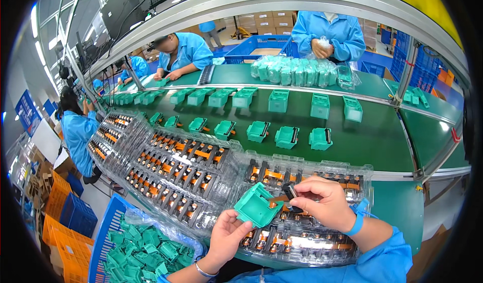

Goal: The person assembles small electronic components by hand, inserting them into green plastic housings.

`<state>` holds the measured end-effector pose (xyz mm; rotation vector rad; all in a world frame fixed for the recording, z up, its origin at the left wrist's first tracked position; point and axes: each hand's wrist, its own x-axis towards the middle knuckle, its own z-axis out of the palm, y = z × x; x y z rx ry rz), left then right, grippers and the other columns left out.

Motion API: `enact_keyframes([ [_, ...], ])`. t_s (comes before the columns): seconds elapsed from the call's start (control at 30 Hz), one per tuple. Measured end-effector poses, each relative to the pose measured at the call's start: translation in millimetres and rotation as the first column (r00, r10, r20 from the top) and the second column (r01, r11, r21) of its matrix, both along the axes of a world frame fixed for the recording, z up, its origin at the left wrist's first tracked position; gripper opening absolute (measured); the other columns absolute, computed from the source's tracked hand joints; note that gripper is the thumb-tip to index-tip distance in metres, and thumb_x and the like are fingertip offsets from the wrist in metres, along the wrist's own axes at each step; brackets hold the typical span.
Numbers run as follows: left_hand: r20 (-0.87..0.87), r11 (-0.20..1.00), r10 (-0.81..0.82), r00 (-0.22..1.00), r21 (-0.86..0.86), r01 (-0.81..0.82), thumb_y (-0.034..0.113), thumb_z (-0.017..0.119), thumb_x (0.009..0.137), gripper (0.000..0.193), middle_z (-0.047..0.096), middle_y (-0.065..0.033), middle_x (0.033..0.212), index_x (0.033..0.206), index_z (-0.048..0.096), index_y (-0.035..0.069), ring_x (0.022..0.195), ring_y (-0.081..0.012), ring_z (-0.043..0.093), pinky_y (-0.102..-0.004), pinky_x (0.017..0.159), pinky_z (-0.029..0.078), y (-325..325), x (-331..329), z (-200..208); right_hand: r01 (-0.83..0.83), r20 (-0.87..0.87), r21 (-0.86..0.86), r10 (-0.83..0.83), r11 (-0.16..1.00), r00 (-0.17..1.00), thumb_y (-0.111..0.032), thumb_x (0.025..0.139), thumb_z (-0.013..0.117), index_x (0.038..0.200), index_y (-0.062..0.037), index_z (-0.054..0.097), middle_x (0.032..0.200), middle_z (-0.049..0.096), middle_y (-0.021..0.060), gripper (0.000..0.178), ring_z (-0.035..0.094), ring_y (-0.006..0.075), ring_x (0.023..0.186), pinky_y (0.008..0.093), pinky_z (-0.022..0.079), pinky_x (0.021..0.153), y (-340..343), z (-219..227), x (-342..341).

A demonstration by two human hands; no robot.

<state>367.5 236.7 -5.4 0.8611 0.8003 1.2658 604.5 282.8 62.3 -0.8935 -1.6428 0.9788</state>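
Note:
My left hand (227,236) grips a green plastic housing (255,208) by its lower left corner, with the hollow side turned up. Between the thumb and fingers of my right hand (322,202) is a small black part with an orange ribbon (290,192). Its ribbon reaches over the housing's right edge; whether the two are joined I cannot tell. Beneath both hands lies a clear plastic tray (312,255) with rows of similar black parts. At lower left, a blue crate (104,232) lined with clear film holds many loose green housings (146,250).
More clear trays of parts (176,169) extend leftward. Beyond them, a green conveyor belt (372,142) carries two rows of green housings (287,137). Bagged housings (297,72) stand on the far ledge, where co-workers sit or stand. A metal frame (437,157) rises at right.

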Motion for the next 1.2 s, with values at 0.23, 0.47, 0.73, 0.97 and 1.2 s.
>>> enact_keyframes([
  [0.23, -0.095, 0.989, -0.037, 0.995, 0.139, 0.050, -0.007, 0.058, 0.084, 0.031, 0.052, -0.0138, 0.115, 0.108, 0.040, 0.002, 0.107, -0.0193, 0.054, -0.0329, 0.093, 0.045, -6, 8, 9, 0.029, 0.242, 0.135, -0.061, 0.990, 0.968, -0.011, 0.075, 0.072, 0.089, -0.0004, 0.064, 0.074, 0.058, 0.0066, 0.019, 0.057, 0.0152, 0.062, 0.0266, 0.045, 0.053, 1, -4, -5],
  [0.47, -0.110, 0.988, -0.070, 0.991, 0.133, 0.084, -0.007, 0.058, 0.084, 0.033, 0.052, -0.0127, 0.113, 0.110, 0.041, 0.001, 0.108, -0.0189, 0.053, -0.0326, 0.093, 0.046, -7, 9, 10, -0.019, 0.315, 0.040, 0.006, 0.999, 0.949, -0.014, 0.077, 0.071, 0.091, -0.0014, 0.063, 0.074, 0.059, 0.0056, 0.020, 0.058, 0.0142, 0.063, 0.0273, 0.047, 0.056, 9, -21, -8],
  [0.73, -0.074, 0.992, -0.068, 0.995, 0.103, 0.075, -0.007, 0.061, 0.082, 0.031, 0.053, -0.0117, 0.111, 0.107, 0.043, 0.001, 0.107, -0.0186, 0.054, -0.0327, 0.092, 0.047, -5, 2, 7, -0.154, -0.004, -0.364, 0.164, 0.918, 0.986, -0.011, 0.080, 0.070, 0.094, -0.0013, 0.060, 0.081, 0.061, 0.0047, 0.019, 0.058, 0.0099, 0.073, 0.0247, 0.049, 0.067, 15, -39, -11],
  [0.97, -0.108, 0.991, -0.055, 0.993, 0.118, 0.068, -0.007, 0.061, 0.082, 0.031, 0.053, -0.0133, 0.112, 0.107, 0.044, 0.000, 0.104, -0.0188, 0.057, -0.0308, 0.087, 0.049, -9, 6, 10, -0.153, 0.067, -0.336, 0.185, 0.930, 0.980, -0.011, 0.080, 0.069, 0.093, -0.0011, 0.058, 0.084, 0.062, 0.0073, 0.019, 0.060, 0.0123, 0.075, 0.0271, 0.050, 0.069, 13, -43, -12],
  [1.2, -0.117, 0.988, -0.041, 0.992, 0.144, 0.058, -0.006, 0.063, 0.081, 0.030, 0.055, -0.0125, 0.109, 0.105, 0.046, -0.001, 0.102, -0.0187, 0.058, -0.0311, 0.085, 0.050, -12, 8, 15, -0.155, 0.174, -0.357, 0.228, 0.921, 0.958, -0.013, 0.079, 0.071, 0.094, -0.0014, 0.058, 0.078, 0.061, 0.0048, 0.023, 0.058, 0.0090, 0.071, 0.0253, 0.049, 0.065, 9, -30, -13],
])
